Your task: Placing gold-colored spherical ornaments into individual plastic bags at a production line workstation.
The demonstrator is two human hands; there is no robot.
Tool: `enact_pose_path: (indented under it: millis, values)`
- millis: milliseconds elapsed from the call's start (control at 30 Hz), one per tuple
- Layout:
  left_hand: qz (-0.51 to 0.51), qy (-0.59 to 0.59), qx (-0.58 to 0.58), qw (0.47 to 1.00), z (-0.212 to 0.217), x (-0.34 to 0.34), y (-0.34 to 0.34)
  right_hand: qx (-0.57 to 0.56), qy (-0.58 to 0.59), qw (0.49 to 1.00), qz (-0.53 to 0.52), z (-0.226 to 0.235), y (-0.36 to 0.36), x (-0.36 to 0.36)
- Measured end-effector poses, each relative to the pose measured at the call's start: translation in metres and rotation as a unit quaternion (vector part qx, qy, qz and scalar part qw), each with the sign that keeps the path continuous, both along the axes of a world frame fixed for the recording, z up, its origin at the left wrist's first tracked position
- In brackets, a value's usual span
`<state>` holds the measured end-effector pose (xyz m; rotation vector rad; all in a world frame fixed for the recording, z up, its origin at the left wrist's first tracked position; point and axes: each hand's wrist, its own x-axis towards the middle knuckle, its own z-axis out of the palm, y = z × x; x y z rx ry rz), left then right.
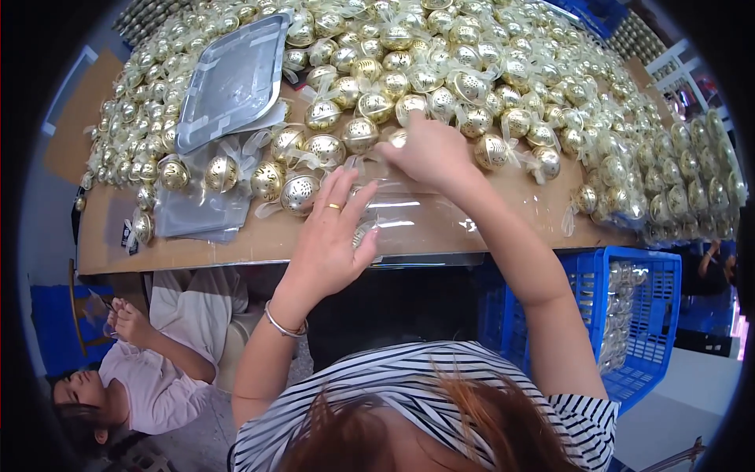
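Golden openwork balls with pale ribbons [360, 135], some seemingly packed, many loose, cover the brown bench [104, 245]; left hand [326, 240] spreads unclenched fingers over clear plastic packaging [429, 214], right hand's [434, 153] grip I cannot tell.

Striped top [385, 374], gold ring [335, 206], bangle [286, 331] (silvery)

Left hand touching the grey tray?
No, the left hand is spread near the clear plastic, while the grey tray lies apart, farther up and to the left.
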<state>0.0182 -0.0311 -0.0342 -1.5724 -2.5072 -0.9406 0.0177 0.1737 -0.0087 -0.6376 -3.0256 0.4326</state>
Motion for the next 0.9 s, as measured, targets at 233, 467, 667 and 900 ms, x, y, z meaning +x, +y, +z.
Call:
enact_pose_path:
  millis: [233, 467, 667, 900]
  values:
    - [0.001, -0.022, 0.03, 0.999, -0.002, 0.0, -0.001, -0.267, 0.366, 0.891, -0.035, -0.007, 0.061, 0.127]
    - [0.013, -0.037, 0.027, 0.999, -0.004, -0.006, -0.005, -0.166, 0.168, 0.967, 0.1, -0.03, 0.041, 0.161]
    - [-0.003, -0.048, 0.022, 0.999, 0.001, -0.007, -0.005, -0.435, 0.084, 0.894, 0.069, -0.051, 0.042, 0.139]
    - [0.004, 0.018, -0.055, 0.998, 0.012, -0.004, -0.001, -0.42, 0.191, 0.886, 0.034, -0.071, 0.013, 0.093]
